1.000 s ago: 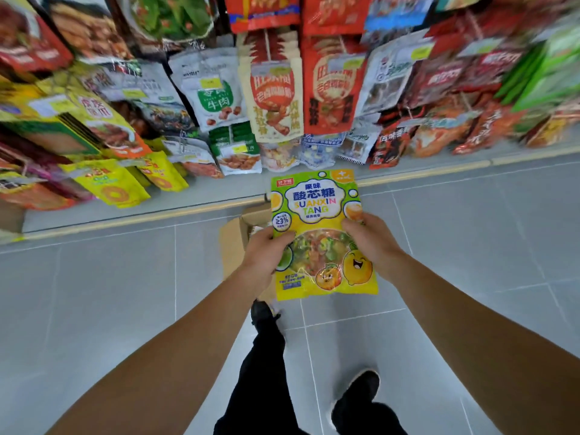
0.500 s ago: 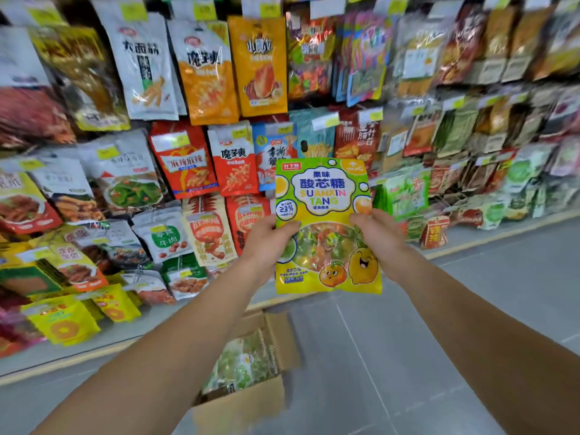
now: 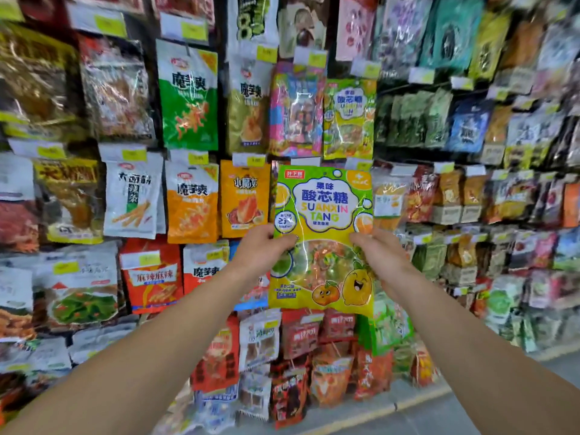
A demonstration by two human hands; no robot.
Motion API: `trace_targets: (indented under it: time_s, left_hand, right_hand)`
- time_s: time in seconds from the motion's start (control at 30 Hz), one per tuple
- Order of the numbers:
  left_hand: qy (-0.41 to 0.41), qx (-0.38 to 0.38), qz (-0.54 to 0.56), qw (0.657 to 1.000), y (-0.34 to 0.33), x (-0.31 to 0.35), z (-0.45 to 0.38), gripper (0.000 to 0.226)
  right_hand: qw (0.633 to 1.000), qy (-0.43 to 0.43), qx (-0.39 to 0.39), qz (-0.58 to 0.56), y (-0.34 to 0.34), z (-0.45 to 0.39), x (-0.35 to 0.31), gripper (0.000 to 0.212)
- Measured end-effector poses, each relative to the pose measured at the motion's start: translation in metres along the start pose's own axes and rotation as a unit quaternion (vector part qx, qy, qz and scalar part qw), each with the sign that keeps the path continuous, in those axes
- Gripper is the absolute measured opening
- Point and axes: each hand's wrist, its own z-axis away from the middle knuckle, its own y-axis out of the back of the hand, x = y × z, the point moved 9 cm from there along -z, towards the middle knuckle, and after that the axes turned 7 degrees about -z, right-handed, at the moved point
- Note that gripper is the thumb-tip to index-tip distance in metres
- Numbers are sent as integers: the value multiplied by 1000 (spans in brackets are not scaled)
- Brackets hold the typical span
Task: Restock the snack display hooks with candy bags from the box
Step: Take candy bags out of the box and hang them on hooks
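I hold a yellow-green candy bag [image 3: 323,215] upright in front of the display, with cartoon lemons at its bottom. My left hand [image 3: 262,251] pinches its left edge and my right hand [image 3: 381,254] pinches its right edge, both at mid-height. Directly above it, a matching candy bag [image 3: 350,119] hangs on a hook in the display wall. The box is out of view.
Rows of hanging snack bags fill the wall: a pink bag [image 3: 296,114] left of the matching one, orange bags [image 3: 244,199] to my left, green packs [image 3: 414,117] to the right. Grey floor [image 3: 470,412] shows at the bottom right.
My view has risen from the floor and box to the upper hooks. Both hands have lifted the candy bag up in front of the display.
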Motion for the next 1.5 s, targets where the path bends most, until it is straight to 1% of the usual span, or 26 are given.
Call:
trace_targets:
  time_s: [0.03, 0.07, 0.1, 0.13, 0.2, 0.23, 0.27, 0.33, 0.4, 0.47, 0.5, 0.53, 0.57, 0.6, 0.67, 0.73, 0.77, 0.87, 0.9, 0.97, 1.0, 1.1, 1.2, 1.33, 1.4, 1.5]
  left_hand:
    - [-16, 1, 7, 1000, 3, 7, -20, 27]
    - [-26, 5, 15, 1000, 7, 13, -38, 30]
    - [-25, 8, 20, 999, 10, 17, -49, 29]
    - [-21, 10, 28, 999, 14, 21, -64, 27]
    - [-3, 16, 48, 999, 20, 22, -94, 36]
    - [1, 17, 64, 998, 24, 25, -113, 36]
    - [4, 12, 87, 996, 25, 27, -127, 34]
    - [7, 23, 135, 991, 28, 35, -160, 31]
    - [1, 25, 168, 985, 27, 46, -181, 21]
    - [-4, 21, 188, 982, 22, 56, -204, 28]
    - [-9, 19, 198, 980, 21, 63, -212, 31]
    - [-21, 17, 215, 976, 19, 71, -223, 26]
    - [-26, 22, 224, 974, 17, 75, -234, 19]
    - [-32, 24, 238, 970, 13, 80, -248, 17]
    - [-55, 28, 239, 969, 5, 91, -269, 31]
    - [-80, 37, 209, 974, -3, 97, -292, 16]
    - [-85, 41, 193, 977, -6, 101, -300, 16]
    - [-91, 57, 159, 981, -17, 113, -328, 27]
    - [-93, 60, 149, 983, -21, 118, -333, 31]
    - [-91, 96, 135, 982, -21, 120, -349, 37]
    - [-86, 112, 127, 982, -22, 118, -363, 35]
    - [-90, 146, 104, 980, -33, 125, -391, 8]
    - [-91, 164, 85, 979, -50, 137, -415, 18]
    - [-94, 179, 70, 977, -68, 150, -438, 19]
    - [-94, 199, 54, 974, -72, 157, -444, 15]
    - [-101, 217, 46, 970, -78, 167, -452, 26]
  right_hand:
    - [1000, 13, 1, 2, -2, -20, -8, 19]
    - [1000, 28, 3, -4, -5, -39, -16, 15]
    - [999, 37, 4, -11, -8, -49, -21, 18]
    - [999, 42, 0, -16, -14, -61, -28, 27]
    - [998, 48, 2, -33, -21, -88, -36, 58]
    - [998, 51, 4, -39, -25, -102, -45, 69]
    - [998, 54, 8, -41, -27, -116, -49, 69]
    - [997, 62, 11, -48, -30, -146, -61, 56]
    - [996, 63, 14, -63, -31, -168, -66, 61]
    - [994, 83, 26, -62, -30, -187, -75, 60]
    - [994, 89, 35, -58, -28, -197, -76, 68]
    - [993, 96, 45, -51, -26, -204, -81, 72]
    - [992, 100, 57, -49, -22, -214, -83, 68]
    - [990, 112, 68, -43, -17, -227, -87, 53]
    - [986, 142, 76, -38, -8, -246, -96, 19]
    - [983, 160, 82, -26, -1, -266, -99, 19]
    - [982, 168, 82, -20, 2, -278, -102, 19]
    - [976, 197, 88, 8, 13, -322, -114, 13]
    - [972, 212, 98, 15, 20, -338, -120, 17]
    - [962, 244, 117, 38, 34, -365, -140, 33]
    - [955, 260, 130, 53, 41, -379, -152, 39]
    - [912, 358, 158, 119, 61, -416, -198, 42]
    - [858, 451, 149, 194, 66, -441, -238, 49]
    - [801, 529, 141, 242, 67, -462, -272, 56]
    - [798, 534, 126, 250, 63, -475, -277, 61]
    - [793, 550, 121, 231, 64, -484, -282, 62]
